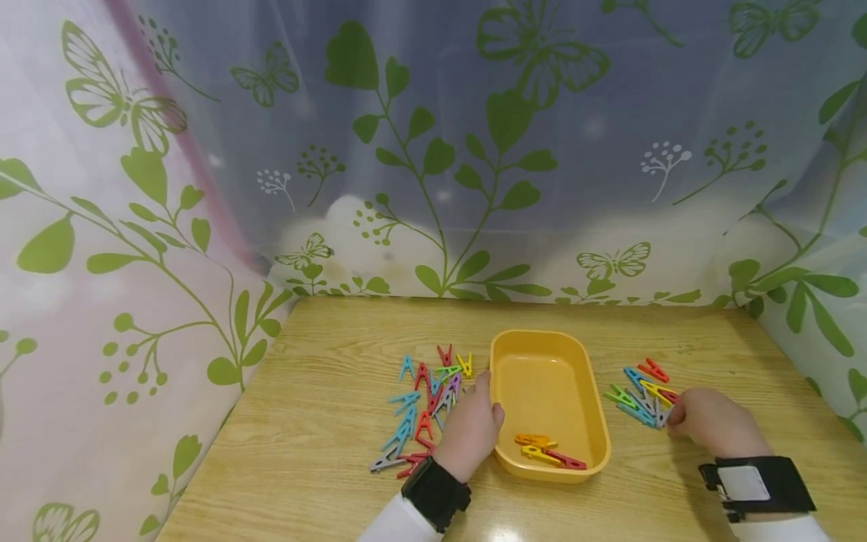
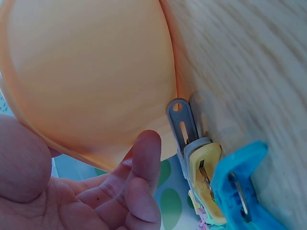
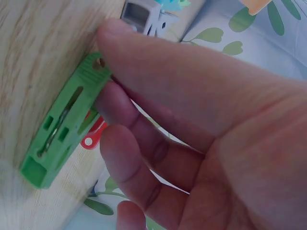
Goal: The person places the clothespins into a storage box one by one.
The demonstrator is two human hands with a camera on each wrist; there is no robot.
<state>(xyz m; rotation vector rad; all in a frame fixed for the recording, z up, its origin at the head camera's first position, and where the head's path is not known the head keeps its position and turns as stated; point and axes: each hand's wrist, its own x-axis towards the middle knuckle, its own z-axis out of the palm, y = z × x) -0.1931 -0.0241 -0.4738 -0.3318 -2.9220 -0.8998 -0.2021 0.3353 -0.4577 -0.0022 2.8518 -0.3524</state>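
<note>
In the head view, my left hand (image 1: 469, 430) grips the left rim of a yellow-orange bin (image 1: 500, 455); in the left wrist view its fingers (image 2: 145, 158) lie against the bin's wall (image 2: 96, 72). Orange, yellow and red clothespins (image 1: 565, 461) lie inside at the near end. Right of the bin, my right hand (image 1: 721, 423) is at the edge of a small mixed pile of clothespins (image 1: 637, 405). The right wrist view shows this hand (image 3: 192, 129) pinching one end of a green clothespin (image 3: 67, 120) between thumb and index finger, low over the table. The head view hides that clothespin.
Left of the bin spreads a larger group of clothespins (image 1: 406, 421) in blue, red, grey and other colours, some close to my left hand. The wooden table (image 1: 284, 467) ends at the back against a curtain (image 1: 433, 150) with green leaves and butterflies.
</note>
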